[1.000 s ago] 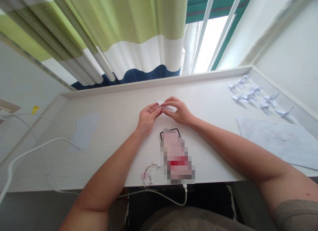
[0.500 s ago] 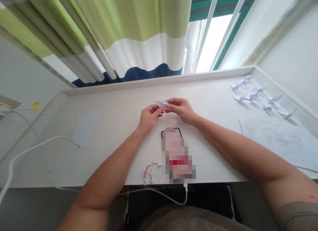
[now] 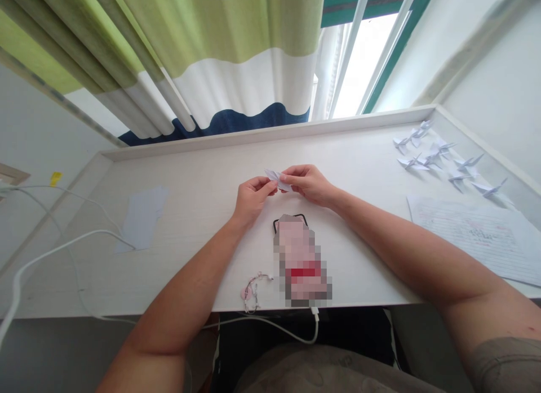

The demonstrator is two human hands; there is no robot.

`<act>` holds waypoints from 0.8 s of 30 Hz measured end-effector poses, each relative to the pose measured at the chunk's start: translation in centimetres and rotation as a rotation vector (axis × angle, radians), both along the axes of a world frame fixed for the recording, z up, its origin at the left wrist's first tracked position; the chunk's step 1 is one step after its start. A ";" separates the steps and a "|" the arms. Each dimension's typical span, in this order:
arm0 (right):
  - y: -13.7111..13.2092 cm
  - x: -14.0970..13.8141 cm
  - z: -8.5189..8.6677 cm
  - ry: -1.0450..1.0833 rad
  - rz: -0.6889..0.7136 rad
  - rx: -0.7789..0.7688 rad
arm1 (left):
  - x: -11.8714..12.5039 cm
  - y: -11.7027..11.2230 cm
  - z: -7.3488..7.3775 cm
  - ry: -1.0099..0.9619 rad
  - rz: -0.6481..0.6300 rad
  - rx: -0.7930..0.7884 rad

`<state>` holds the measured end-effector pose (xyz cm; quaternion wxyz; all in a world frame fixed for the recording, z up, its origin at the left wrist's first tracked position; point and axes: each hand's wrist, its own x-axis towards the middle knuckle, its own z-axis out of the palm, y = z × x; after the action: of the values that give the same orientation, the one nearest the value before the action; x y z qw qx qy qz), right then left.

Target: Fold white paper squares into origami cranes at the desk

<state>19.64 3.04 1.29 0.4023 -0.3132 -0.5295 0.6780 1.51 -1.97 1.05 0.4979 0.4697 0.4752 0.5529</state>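
Note:
Between my two hands is a small folded piece of white paper [image 3: 273,174], held above the middle of the white desk [image 3: 203,184]. My left hand [image 3: 252,200] pinches its lower left part between thumb and fingers. From the other side, my right hand [image 3: 309,183] grips it with the thumb on top. Fingers cover part of the folds. Just below the hands lies a phone [image 3: 298,258], its screen blurred out, with a beaded strap [image 3: 255,286] at its left. Several folded paper cranes [image 3: 433,155] stand at the far right of the desk.
White paper sheets [image 3: 141,218] lie at the left under a white cable [image 3: 76,241]. A written, lined sheet [image 3: 477,232] rests at the right. A charging cable [image 3: 316,320] hangs from the phone over the front edge. Behind the raised back rim hangs a curtain [image 3: 236,72].
The folded paper has turned slightly in my fingers, its upper tip now angled up more. Both hands stay close together on it. The view has shifted a little.

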 end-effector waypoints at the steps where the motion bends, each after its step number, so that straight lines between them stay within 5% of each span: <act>1: 0.0 0.0 0.1 0.004 0.003 -0.013 | 0.0 0.0 0.0 0.002 0.009 0.008; 11: 0.0 0.0 0.2 0.007 0.047 -0.087 | -0.2 0.0 0.4 0.130 0.015 0.057; 24: -0.3 0.3 0.2 -0.108 0.015 0.058 | -0.5 -0.1 0.7 0.135 -0.022 0.066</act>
<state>19.89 2.78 1.52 0.3767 -0.3336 -0.5724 0.6474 0.98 -2.04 1.74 0.4550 0.5272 0.4838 0.5300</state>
